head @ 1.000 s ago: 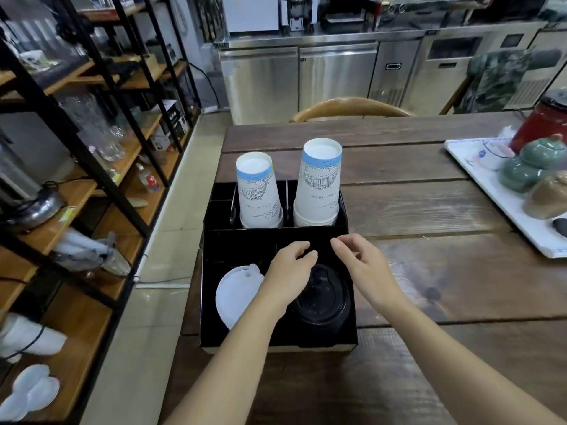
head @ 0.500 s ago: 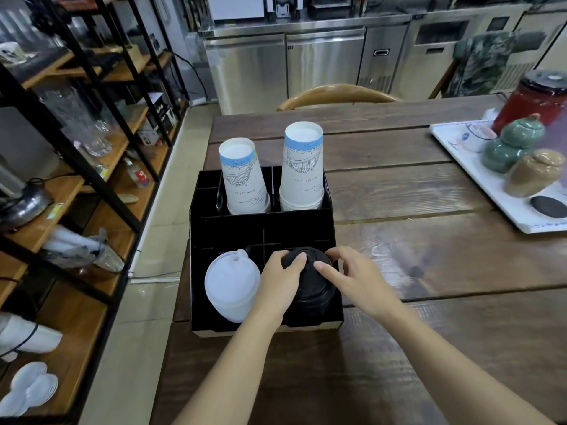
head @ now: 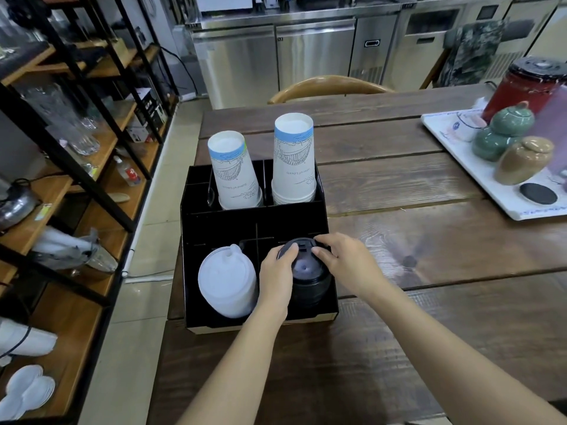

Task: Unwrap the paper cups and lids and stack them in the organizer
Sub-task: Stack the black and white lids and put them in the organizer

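A black organizer (head: 254, 223) stands at the left end of the wooden table. Its two back slots hold upside-down paper cup stacks: a shorter one (head: 234, 174) on the left and a taller one (head: 294, 159) on the right. The front left slot holds a stack of white lids (head: 227, 282). In the front right slot sits a stack of black lids (head: 308, 273). My left hand (head: 277, 271) grips the black stack's left side and my right hand (head: 345, 262) grips its right and top edge. No wrapper shows on it.
A white tray (head: 478, 182) with green and tan jars, a dark coaster and a red pot stands at the table's right. A wooden chair back (head: 328, 87) sits behind the table. Black-and-wood shelves (head: 76, 167) with glassware line the left side, across a narrow floor strip.
Both hands closed in from above the front right slot onto the black lid stack and now hold its sides. The view dipped slightly forward.
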The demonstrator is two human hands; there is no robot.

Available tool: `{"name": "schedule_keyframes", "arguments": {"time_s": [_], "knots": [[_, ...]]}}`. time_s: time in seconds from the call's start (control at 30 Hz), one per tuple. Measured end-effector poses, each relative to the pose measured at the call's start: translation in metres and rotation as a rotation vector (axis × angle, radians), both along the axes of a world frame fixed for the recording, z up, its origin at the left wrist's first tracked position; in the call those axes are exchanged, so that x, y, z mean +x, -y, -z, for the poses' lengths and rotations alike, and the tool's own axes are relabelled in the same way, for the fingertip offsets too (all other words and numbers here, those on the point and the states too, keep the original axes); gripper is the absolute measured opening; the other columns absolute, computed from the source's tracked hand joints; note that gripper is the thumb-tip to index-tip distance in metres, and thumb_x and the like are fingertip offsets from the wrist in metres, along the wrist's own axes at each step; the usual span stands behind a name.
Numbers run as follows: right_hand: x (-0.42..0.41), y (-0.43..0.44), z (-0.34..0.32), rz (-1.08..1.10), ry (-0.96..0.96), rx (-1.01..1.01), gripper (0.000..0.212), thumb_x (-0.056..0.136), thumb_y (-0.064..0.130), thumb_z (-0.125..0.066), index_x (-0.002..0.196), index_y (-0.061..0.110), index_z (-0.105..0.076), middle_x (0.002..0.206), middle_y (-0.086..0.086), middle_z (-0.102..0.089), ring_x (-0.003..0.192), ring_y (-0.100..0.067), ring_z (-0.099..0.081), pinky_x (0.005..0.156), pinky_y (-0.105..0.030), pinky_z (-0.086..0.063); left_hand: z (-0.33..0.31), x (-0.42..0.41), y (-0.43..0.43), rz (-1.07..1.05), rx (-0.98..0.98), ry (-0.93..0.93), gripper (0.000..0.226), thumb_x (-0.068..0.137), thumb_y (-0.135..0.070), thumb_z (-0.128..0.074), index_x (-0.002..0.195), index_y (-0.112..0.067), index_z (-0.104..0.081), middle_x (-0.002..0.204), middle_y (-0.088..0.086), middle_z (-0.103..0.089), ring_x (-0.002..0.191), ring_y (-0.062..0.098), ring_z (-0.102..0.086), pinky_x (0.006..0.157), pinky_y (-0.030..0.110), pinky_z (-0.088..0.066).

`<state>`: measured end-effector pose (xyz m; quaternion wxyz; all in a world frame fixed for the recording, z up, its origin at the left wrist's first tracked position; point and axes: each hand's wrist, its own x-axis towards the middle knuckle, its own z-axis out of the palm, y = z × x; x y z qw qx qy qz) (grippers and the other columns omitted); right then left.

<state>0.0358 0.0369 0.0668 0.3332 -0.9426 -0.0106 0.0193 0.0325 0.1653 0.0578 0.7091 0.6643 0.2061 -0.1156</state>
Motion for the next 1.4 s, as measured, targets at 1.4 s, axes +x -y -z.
{"name": "schedule_keyframes", "arguments": {"time_s": [1.4], "knots": [[0.011, 0.003, -0.003, -0.034, 0.079, 0.068, 0.025, 0.089, 0.022, -0.057, 0.112, 0.017, -0.065, 0.110, -0.003, -0.069, 0.099, -0.023, -0.060, 0.086, -0.038, -0.048, 0.015, 0.000, -0.004, -0.033, -0.014, 0.194, 0.023, 0.091, -0.015, -0.054, 0.112, -0.012, -0.064, 0.114, 0.009, -0.066, 0.107, 0.022, -0.062, 0.093, 0.034, -0.049]]}}
